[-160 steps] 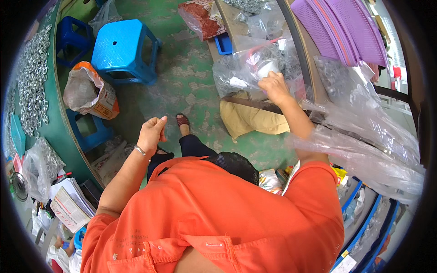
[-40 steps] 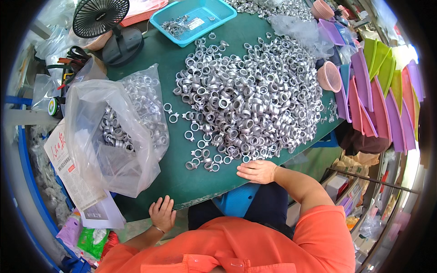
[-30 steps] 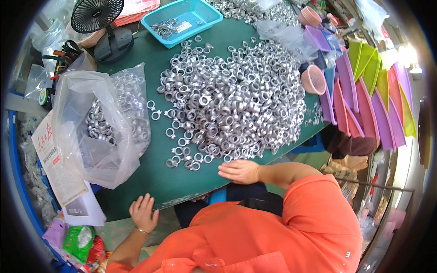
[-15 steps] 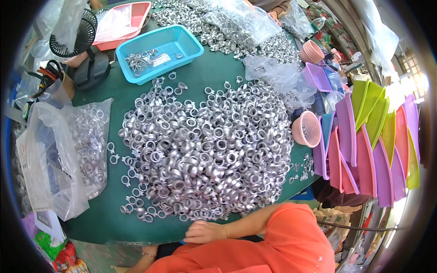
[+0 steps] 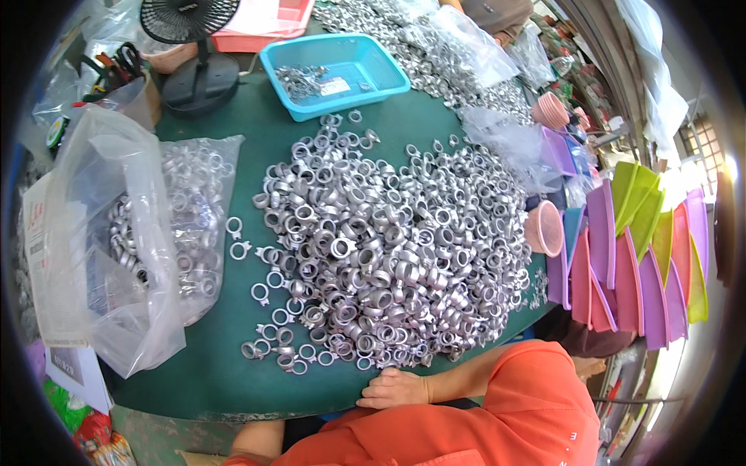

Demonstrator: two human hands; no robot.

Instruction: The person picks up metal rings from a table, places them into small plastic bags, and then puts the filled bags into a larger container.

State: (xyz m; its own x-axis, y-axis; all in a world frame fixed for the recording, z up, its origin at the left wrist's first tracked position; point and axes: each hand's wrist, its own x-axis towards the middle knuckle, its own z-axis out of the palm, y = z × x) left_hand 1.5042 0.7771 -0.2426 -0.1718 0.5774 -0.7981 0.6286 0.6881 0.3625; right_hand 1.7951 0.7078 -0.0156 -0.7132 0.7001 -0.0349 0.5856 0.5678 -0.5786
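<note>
A broad heap of silver metal rings (image 5: 404, 256), many with small lugs, covers the middle of the green table (image 5: 206, 365). At the heap's near edge my right hand (image 5: 395, 388) rests on the table's rim, its fingers curled together, and nothing shows in them. My left forearm (image 5: 260, 439) reaches up to the table's front edge; the hand itself is hidden there. Left of the heap lie a few loose rings (image 5: 260, 293) and an open clear plastic bag (image 5: 136, 311), beside which a flat bag (image 5: 198, 210) of rings lies.
A blue basket (image 5: 334, 105) with small metal parts stands at the back, beside a black fan (image 5: 198, 81). More metal parts (image 5: 412, 50) are piled at the far side near another person's sleeve (image 5: 501, 15). A pink cup (image 5: 544, 229) and colourful bins (image 5: 637, 256) are on the right.
The view has turned, so the table and its contents appear farther right. My right hand still rests at the table edge. My left wrist, seen earlier, is now hidden.
</note>
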